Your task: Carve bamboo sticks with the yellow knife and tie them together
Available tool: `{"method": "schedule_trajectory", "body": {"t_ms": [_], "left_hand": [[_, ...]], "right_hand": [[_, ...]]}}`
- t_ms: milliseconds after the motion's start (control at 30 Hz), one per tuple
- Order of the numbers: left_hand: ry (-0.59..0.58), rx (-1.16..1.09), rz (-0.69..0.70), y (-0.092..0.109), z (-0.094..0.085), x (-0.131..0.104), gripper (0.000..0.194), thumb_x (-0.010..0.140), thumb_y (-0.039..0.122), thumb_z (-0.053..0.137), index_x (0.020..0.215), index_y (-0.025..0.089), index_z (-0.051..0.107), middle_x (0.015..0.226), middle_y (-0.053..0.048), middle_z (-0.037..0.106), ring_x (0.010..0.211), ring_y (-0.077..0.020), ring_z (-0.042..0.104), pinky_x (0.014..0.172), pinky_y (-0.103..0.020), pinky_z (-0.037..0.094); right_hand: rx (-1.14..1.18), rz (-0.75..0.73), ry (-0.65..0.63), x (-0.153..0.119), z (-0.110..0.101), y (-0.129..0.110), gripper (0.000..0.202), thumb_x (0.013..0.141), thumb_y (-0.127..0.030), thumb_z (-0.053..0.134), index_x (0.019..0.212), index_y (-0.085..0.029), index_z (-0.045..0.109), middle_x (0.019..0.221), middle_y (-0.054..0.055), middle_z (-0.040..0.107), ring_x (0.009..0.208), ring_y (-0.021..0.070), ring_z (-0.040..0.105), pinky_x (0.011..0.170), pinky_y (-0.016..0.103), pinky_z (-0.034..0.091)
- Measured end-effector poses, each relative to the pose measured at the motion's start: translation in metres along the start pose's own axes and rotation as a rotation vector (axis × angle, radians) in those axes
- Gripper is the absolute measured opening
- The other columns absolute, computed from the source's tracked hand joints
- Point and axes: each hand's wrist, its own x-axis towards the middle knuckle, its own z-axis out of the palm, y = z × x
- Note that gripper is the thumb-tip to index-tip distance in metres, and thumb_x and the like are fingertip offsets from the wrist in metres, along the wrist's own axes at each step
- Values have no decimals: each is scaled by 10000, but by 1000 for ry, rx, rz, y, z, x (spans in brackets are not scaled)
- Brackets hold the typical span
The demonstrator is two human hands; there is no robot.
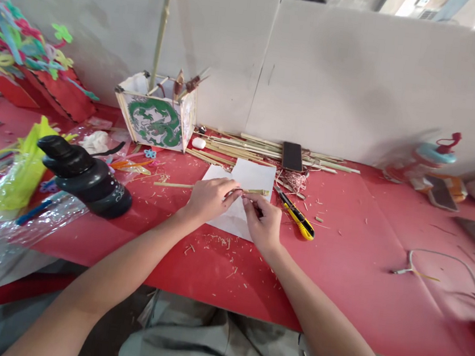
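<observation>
A thin bamboo stick (173, 185) lies level across my fingers, one end sticking out left and a thicker end past my right fingers. My left hand (212, 198) is closed around the stick. My right hand (263, 221) pinches close beside it, fingertips almost meeting the left ones. Something thin and dark shows between the fingertips, too small to name for sure. Under both hands are sheets of white paper (255, 174). Just right of my right hand rests a yellow and black utility knife (297, 214).
Bamboo strips (241, 147), a phone (292, 157) and tangled string (292, 181) lie behind the hands. A paper lantern box (156, 120) with a green dragon stands back left, near a black bottle (85, 178). A cable (439, 252) curls at right. Shavings litter the red table (336, 292).
</observation>
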Motion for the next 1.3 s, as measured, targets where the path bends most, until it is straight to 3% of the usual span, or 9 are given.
{"method": "schedule_trajectory", "body": {"t_ms": [100, 267, 400, 733, 933, 1033, 1200, 1300], "left_hand": [[18, -1, -3, 1, 0, 0, 216, 1026, 401, 518, 1116, 251, 644, 895, 11, 774, 791, -158, 720, 562, -273, 371], [17, -4, 22, 3, -2, -1, 226, 1043, 394, 482, 999, 251, 651, 848, 15, 758, 763, -142, 705, 550, -262, 341], [19, -43, 25, 3, -2, -1, 249, 1049, 402, 470, 994, 257, 664, 872, 14, 757, 774, -127, 698, 577, -253, 366], [-12, -98, 46, 4, -1, -1, 193, 1051, 344, 477, 1038, 251, 645, 903, 27, 761, 764, -114, 693, 602, -248, 389], [-29, -128, 50, 3, -2, -1, 194, 1051, 343, 474, 1067, 264, 651, 949, 28, 762, 822, -113, 704, 631, -239, 411], [-9, -159, 36, 7, -3, -1, 163, 1031, 333, 508, 1083, 255, 642, 924, 36, 764, 792, -109, 700, 633, -239, 417], [-5, -187, 11, 11, -5, -2, 172, 974, 368, 564, 1046, 235, 646, 824, 34, 731, 742, -119, 677, 638, -245, 423], [-36, -187, 15, 11, -6, -1, 173, 970, 360, 550, 985, 229, 661, 778, 30, 700, 729, -123, 662, 649, -251, 420]], "right_hand": [[-20, -26, -16, -1, 3, 2, 269, 944, -381, 564, 972, -195, 756, 708, 45, 689, 574, 164, 539, 597, 291, 413], [-40, -63, -65, -2, 5, 4, 266, 951, -346, 558, 980, -181, 764, 710, 43, 693, 575, 153, 547, 597, 274, 414], [-38, -78, -14, -1, 6, 7, 244, 939, -326, 575, 966, -179, 768, 699, 34, 694, 573, 147, 552, 596, 262, 410], [113, 94, -1, 8, 7, 17, 307, 884, -406, 632, 833, -134, 765, 620, 19, 615, 557, 128, 466, 545, 260, 349], [145, 154, 11, 11, 5, 20, 367, 865, -446, 653, 664, -140, 674, 537, -17, 477, 520, 106, 377, 507, 261, 280], [107, 124, 10, 11, 6, 21, 403, 877, -435, 633, 590, -153, 610, 524, -15, 458, 515, 107, 379, 504, 261, 272], [112, -18, -47, 9, 7, 18, 340, 922, -383, 586, 707, -148, 704, 656, 38, 650, 600, 158, 562, 581, 268, 399], [119, -96, -65, 7, 8, 15, 340, 934, -354, 582, 680, -159, 697, 648, 37, 660, 622, 170, 607, 620, 272, 437]]}}
